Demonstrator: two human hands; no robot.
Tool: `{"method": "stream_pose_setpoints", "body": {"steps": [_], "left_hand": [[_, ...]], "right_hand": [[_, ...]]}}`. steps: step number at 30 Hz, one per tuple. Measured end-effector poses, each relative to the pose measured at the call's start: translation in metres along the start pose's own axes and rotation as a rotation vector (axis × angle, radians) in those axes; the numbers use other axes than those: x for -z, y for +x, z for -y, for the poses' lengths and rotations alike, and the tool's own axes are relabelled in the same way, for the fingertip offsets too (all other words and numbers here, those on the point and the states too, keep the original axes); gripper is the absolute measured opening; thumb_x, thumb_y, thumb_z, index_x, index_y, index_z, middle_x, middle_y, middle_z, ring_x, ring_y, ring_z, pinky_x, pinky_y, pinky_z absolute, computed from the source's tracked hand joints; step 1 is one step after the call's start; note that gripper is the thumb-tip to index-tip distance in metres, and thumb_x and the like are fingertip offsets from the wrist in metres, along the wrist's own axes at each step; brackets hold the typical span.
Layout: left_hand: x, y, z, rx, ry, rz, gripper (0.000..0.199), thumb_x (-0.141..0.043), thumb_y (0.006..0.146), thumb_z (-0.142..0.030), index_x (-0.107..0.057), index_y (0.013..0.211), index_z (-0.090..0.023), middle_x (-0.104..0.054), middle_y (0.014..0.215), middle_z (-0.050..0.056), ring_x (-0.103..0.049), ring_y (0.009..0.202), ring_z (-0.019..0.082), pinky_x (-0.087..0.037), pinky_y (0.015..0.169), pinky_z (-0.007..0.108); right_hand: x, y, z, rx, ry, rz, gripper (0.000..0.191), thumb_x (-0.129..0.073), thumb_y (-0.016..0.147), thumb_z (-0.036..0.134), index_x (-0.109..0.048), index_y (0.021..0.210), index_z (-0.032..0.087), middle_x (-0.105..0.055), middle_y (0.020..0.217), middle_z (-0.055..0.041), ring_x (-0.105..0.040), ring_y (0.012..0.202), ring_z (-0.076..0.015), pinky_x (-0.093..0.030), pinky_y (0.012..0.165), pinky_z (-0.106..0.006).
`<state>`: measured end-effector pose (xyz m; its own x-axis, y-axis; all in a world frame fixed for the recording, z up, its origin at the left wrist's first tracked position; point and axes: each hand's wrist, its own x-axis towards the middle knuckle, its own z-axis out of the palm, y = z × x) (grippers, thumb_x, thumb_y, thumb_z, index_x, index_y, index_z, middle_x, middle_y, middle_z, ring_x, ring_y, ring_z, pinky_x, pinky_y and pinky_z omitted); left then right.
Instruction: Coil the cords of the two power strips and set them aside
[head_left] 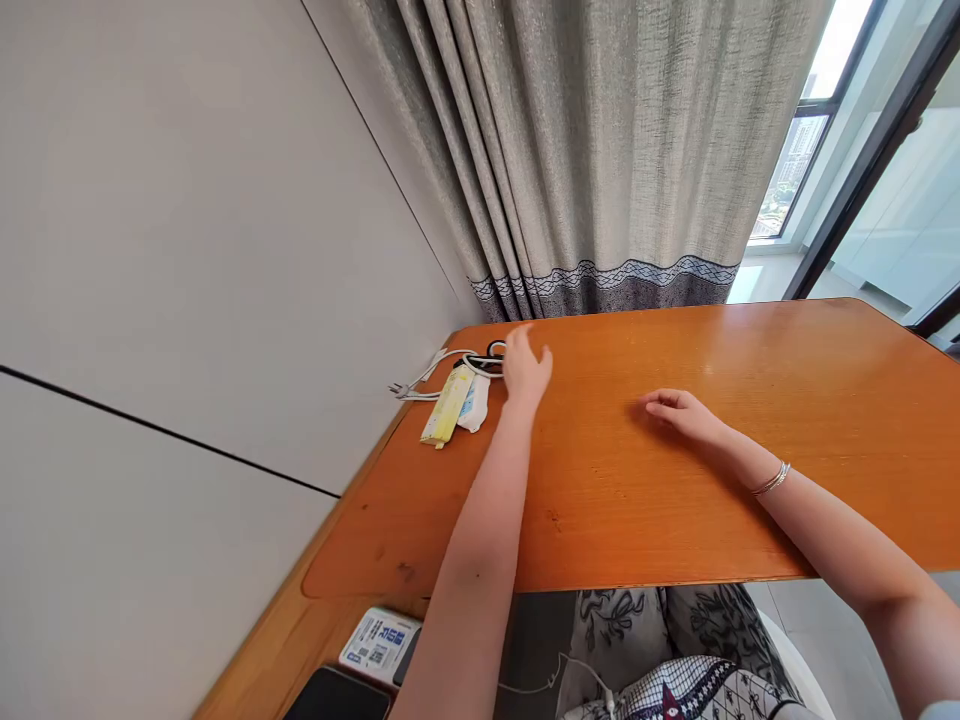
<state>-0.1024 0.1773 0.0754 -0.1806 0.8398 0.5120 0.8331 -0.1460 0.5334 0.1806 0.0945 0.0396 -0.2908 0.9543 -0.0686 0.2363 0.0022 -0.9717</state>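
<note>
Your left hand [525, 374] spreads its fingers, partly hiding the cables [484, 362] at its nine o'clock—contact unclear; your right hand [684, 413] curls, grasp impossible to tell—the worktop's [600, 490] far edge lies at twelve.

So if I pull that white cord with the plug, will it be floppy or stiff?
Probably floppy: the white cord is thin and lies in loose curves. Its plug looks likelier to stay stiff, with hard-looking prongs sticking out. It might also snag, because its loops bunch up by the top of the yellow packet.
</note>
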Motion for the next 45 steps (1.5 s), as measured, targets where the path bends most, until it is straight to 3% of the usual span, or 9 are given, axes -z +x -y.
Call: {"method": "stream_pose_setpoints", "body": {"steps": [2, 3, 7, 9, 22, 28, 34, 45], "left_hand": [[-0.020, -0.017, -0.022, -0.065, -0.075, 0.110, 0.034, -0.049, 0.093, -0.024, -0.054, 0.125, -0.015, -0.061, 0.124, 0.013, -0.067, 0.094, 0.018, -0.049, 0.091, 0.032], [-0.030, -0.027, -0.031, -0.105, -0.081, 0.169, 0.029, -0.047, 0.094, -0.026, -0.057, 0.120, -0.017, -0.064, 0.116, 0.011, -0.066, 0.088, 0.017, -0.049, 0.085, 0.031], [-0.057, -0.064, -0.051, -0.282, 0.000, 0.512, 0.019, -0.047, 0.094, -0.029, -0.062, 0.101, -0.020, -0.068, 0.093, 0.005, -0.065, 0.085, 0.018, -0.046, 0.075, 0.029], [-0.061, -0.073, -0.054, -0.311, 0.012, 0.591, 0.016, -0.051, 0.092, -0.028, -0.063, 0.101, -0.021, -0.068, 0.088, 0.003, -0.064, 0.081, 0.018, -0.044, 0.071, 0.029], [-0.060, -0.067, -0.042, -0.277, -0.046, 0.589, 0.018, -0.049, 0.089, -0.024, -0.065, 0.095, -0.022, -0.064, 0.073, 0.000, -0.059, 0.070, 0.015, -0.043, 0.069, 0.027], [-0.059, -0.068, -0.044, -0.282, -0.012, 0.615, 0.017, -0.051, 0.088, -0.025, -0.067, 0.094, -0.023, -0.067, 0.077, 0.001, -0.062, 0.073, 0.016, -0.043, 0.067, 0.027], [-0.058, -0.072, -0.047, -0.309, 0.029, 0.631, 0.018, -0.050, 0.089, -0.024, -0.066, 0.096, -0.023, -0.070, 0.084, 0.002, -0.065, 0.080, 0.018, -0.046, 0.073, 0.029], [-0.045, -0.083, -0.045, -0.415, -0.030, 0.696, 0.019, -0.050, 0.088, -0.023, -0.067, 0.098, -0.022, -0.070, 0.083, 0.002, -0.065, 0.080, 0.018, -0.047, 0.073, 0.029]], "right_hand": [[0.010, 0.004, -0.006, 0.015, 0.079, -0.135, 0.044, -0.071, 0.071, 0.053, -0.069, 0.098, 0.017, -0.055, 0.069, 0.0022, -0.040, 0.058, -0.0092, -0.032, 0.056, -0.026], [0.014, 0.006, -0.009, 0.020, 0.118, -0.197, 0.045, -0.071, 0.070, 0.054, -0.068, 0.095, 0.017, -0.052, 0.067, 0.0032, -0.038, 0.057, -0.0087, -0.030, 0.054, -0.025], [0.025, 0.011, -0.022, 0.037, 0.201, -0.356, 0.048, -0.071, 0.066, 0.060, -0.065, 0.087, 0.018, -0.041, 0.059, 0.0059, -0.032, 0.053, -0.0085, -0.025, 0.051, -0.025], [0.026, 0.012, -0.025, 0.046, 0.199, -0.370, 0.049, -0.070, 0.066, 0.062, -0.065, 0.086, 0.018, -0.040, 0.058, 0.0061, -0.032, 0.054, -0.0088, -0.026, 0.051, -0.025], [0.016, 0.011, -0.033, 0.094, 0.027, -0.268, 0.038, -0.067, 0.073, 0.054, -0.066, 0.085, 0.018, -0.058, 0.069, 0.0010, -0.044, 0.059, -0.0107, -0.038, 0.057, -0.026], [0.016, 0.010, -0.039, 0.173, -0.282, -0.169, 0.028, -0.057, 0.084, 0.042, -0.071, 0.092, 0.020, -0.074, 0.093, -0.0056, -0.063, 0.081, -0.0179, -0.050, 0.079, -0.033], [0.013, 0.005, -0.037, 0.181, -0.518, -0.097, 0.028, -0.057, 0.086, 0.036, -0.073, 0.104, 0.022, -0.075, 0.096, -0.0038, -0.064, 0.076, -0.0178, -0.051, 0.075, -0.033], [0.012, 0.001, -0.035, 0.215, -0.563, -0.079, 0.023, -0.059, 0.087, 0.031, -0.072, 0.104, 0.023, -0.076, 0.098, -0.0048, -0.068, 0.086, -0.0202, -0.052, 0.080, -0.035]]}}
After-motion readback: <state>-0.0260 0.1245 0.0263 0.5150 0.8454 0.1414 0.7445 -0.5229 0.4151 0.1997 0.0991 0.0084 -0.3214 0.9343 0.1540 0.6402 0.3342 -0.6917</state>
